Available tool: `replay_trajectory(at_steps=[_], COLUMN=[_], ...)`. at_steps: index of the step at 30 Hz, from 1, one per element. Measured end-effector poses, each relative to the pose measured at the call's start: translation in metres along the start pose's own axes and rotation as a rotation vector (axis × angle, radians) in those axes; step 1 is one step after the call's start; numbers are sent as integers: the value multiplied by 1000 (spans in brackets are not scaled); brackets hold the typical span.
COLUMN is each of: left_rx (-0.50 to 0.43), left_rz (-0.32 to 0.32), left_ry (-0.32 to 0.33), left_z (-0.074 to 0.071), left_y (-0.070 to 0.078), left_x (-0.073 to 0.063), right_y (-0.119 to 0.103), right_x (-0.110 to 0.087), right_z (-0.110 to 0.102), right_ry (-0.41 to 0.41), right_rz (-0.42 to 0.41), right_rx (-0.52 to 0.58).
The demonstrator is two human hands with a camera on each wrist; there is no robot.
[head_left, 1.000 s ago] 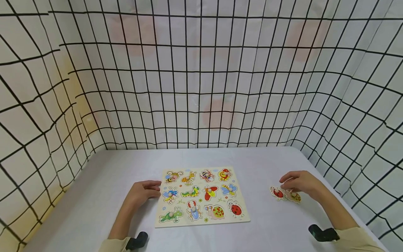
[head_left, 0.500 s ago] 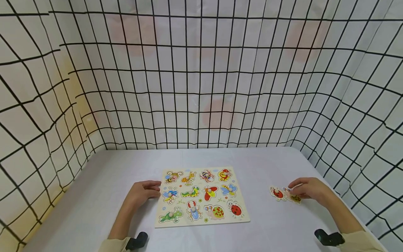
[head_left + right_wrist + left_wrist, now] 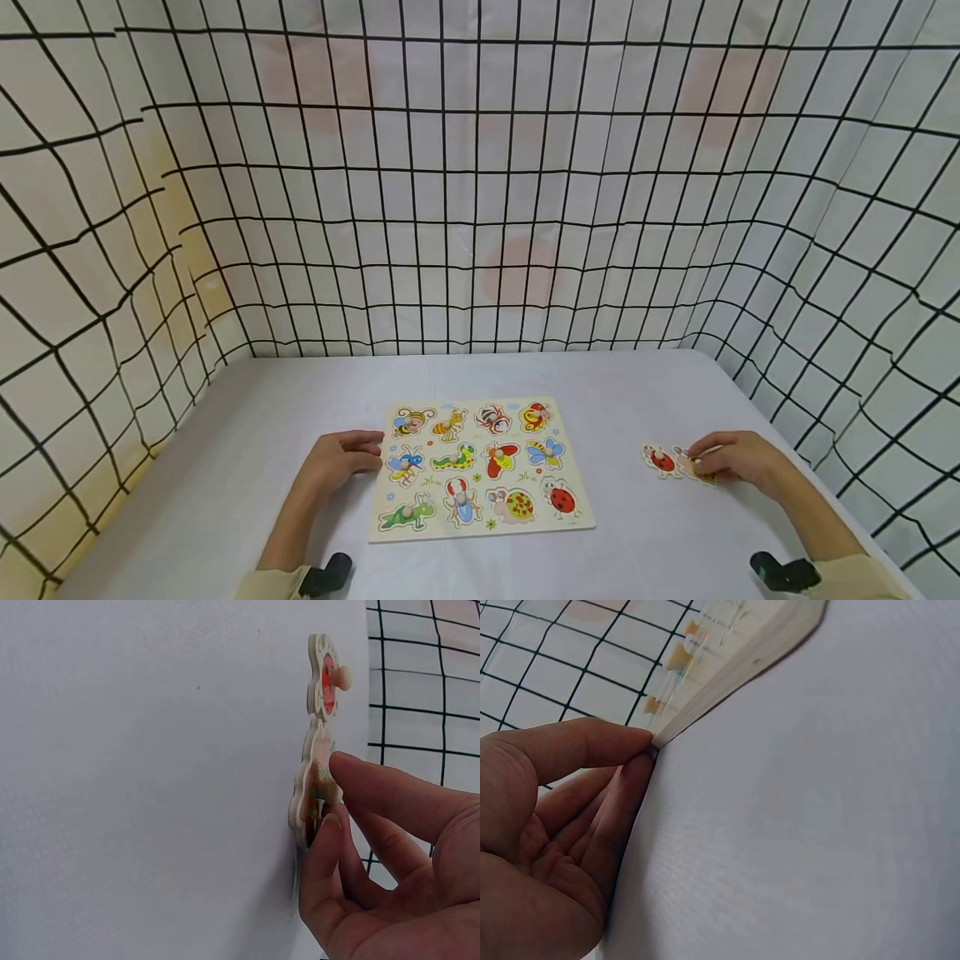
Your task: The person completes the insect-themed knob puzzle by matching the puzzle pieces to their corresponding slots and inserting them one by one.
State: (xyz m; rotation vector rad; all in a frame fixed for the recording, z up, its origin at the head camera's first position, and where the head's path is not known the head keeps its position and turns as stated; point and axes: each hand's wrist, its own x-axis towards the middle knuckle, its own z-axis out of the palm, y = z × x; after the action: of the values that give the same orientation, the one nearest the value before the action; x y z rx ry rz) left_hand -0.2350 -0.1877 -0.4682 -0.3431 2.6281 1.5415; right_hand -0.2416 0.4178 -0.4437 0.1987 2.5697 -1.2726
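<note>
On the white table lies a wooden insect puzzle board with pictures and knobbed pieces. My left hand is at its left edge; in the left wrist view the thumb and finger meet close together at the board's rim. Right of the board, my right hand curls thumb and fingers round the knob of a snail puzzle piece, partly hidden behind the fingers. Beside it lies a ladybird puzzle piece, its round knob uncovered.
White walls with a black grid enclose the back and sides of the white table. Dark wrist devices sit at both sleeves.
My right hand has moved right and down from above the two loose pieces, and its fingers have closed round the snail piece's knob. The left hand and board stay put.
</note>
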Motion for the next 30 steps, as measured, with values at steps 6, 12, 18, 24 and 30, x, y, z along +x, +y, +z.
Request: replay_trajectory(at_steps=[6,12,18,24,30], left_rx=[1,4,2,4,3], left_rz=[0,4,5,6,6], left_ry=[3,3,2,4,0], left_z=[1,1,1,1,0], left_y=[1,-1,-2,-1,0], left_x=[0,1,1,1,0], right_y=[0,0,3,4,2], right_x=[-2,-3,1,3,2], right_z=[1,2,3,3,4], right_ry=[-5,-6,8,27,32], right_rz=[3,13,32,43,43], right_rx=[13,22,24,5,-5])
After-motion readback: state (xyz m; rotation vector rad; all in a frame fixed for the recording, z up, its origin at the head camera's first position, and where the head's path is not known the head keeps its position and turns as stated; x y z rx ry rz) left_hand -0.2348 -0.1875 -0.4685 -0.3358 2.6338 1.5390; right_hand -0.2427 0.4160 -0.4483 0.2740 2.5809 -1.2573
